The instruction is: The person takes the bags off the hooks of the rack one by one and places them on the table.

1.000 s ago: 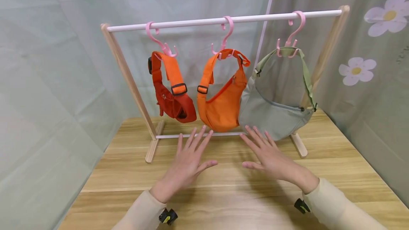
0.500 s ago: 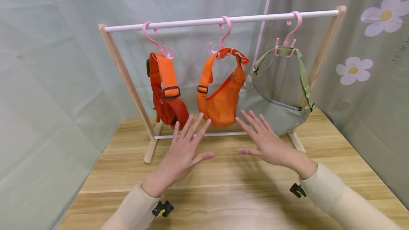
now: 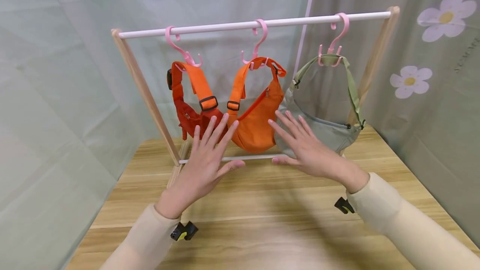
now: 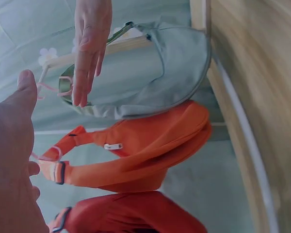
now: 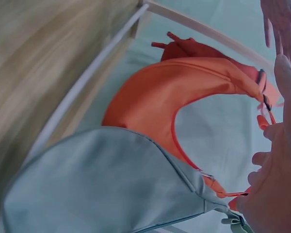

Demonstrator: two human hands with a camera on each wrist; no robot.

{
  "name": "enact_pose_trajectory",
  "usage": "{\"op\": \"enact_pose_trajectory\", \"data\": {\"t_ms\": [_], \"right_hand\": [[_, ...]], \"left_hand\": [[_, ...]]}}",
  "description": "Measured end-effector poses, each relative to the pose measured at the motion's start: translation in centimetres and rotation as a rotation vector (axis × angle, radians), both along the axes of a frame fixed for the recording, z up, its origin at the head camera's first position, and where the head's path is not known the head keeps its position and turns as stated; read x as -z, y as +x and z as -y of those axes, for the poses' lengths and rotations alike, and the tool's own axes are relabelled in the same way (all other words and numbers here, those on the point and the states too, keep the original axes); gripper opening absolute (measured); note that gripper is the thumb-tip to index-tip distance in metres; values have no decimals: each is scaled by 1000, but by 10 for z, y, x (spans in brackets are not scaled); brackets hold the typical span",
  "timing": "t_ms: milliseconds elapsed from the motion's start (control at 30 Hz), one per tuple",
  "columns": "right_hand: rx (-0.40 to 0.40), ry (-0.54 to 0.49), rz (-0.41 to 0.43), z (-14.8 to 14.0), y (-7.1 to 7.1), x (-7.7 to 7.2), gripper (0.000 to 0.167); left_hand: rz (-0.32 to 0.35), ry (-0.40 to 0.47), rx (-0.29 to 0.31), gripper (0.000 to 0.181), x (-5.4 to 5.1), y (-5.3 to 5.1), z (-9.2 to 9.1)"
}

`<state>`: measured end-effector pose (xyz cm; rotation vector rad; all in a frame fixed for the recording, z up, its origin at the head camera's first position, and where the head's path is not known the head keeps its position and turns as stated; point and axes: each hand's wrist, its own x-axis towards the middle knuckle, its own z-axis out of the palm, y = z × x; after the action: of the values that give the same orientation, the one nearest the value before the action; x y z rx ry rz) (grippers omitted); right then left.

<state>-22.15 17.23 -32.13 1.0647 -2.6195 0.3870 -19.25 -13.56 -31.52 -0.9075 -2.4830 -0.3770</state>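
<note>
Left hand [image 3: 204, 163], right hand [image 3: 313, 153] spread before bags [image 3: 258, 132], curtain [image 3: 435, 132] lettered "SUMMER"

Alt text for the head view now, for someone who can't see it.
A person's left hand and right hand, fingers spread, are held before a red bag, orange bag and grey bag, left to right. Pink hooks hold them on the white rail of a rack on a wooden table.

A red bag [image 3: 187, 118], orange bag [image 3: 258, 130] and grey bag [image 3: 331, 135] hang by their straps [image 3: 200, 84], side by side.
</note>
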Motion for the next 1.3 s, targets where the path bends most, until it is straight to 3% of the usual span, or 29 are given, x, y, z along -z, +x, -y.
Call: {"op": "enact_pose_trajectory", "data": {"t_ms": [200, 467, 733, 933, 1300], "right_hand": [[8, -13, 0, 3, -4, -11, 95], [-6, 16, -19, 9, -9, -27, 95], [-18, 44, -63, 14, -16, -51, 96], [-35, 59, -98, 24, -22, -66, 95], [-50, 67, -134, 39, -29, -87, 92]], "left_hand": [[-18, -16, -27, 92, -17, -12, 4], [-50, 57, -32, 92, -42, -31, 19], [-86, 66, -48, 95, -77, -47, 25], [-84, 84, -71, 91, -101, -54, 32], [-170, 117, -121, 91, -124, -78, 50]]}}
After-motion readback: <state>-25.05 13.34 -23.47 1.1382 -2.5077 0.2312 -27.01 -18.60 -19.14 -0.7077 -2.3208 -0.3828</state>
